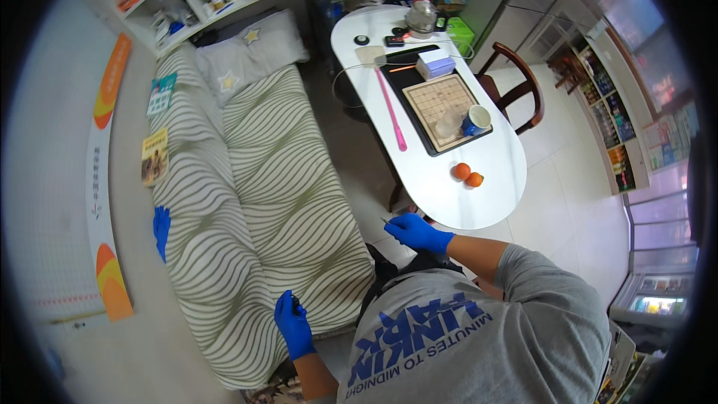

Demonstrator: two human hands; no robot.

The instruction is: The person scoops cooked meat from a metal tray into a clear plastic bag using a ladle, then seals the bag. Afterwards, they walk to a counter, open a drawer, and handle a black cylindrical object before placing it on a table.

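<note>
My left hand (293,322), in a blue glove, is over the near end of a sofa with a wavy-striped cover (280,179). Its fingers are curled around a small black object (295,304), mostly hidden by the glove. My right hand (418,233), also gloved in blue, is just off the near end of a white oval table (449,202). From its fingertips sticks out the tip of a thin, dark, pointed tool (385,220); the kind is too small to tell. Two oranges (468,174) lie on the table, not far beyond this hand.
On the table are a wooden game board (437,101) on a black tray, a blue mug (477,120), a tissue box (436,64), a pink fly swatter (390,106) and a glass kettle (422,18). A wooden chair (519,84) stands at its right. A blue glove (161,230) hangs on the sofa back.
</note>
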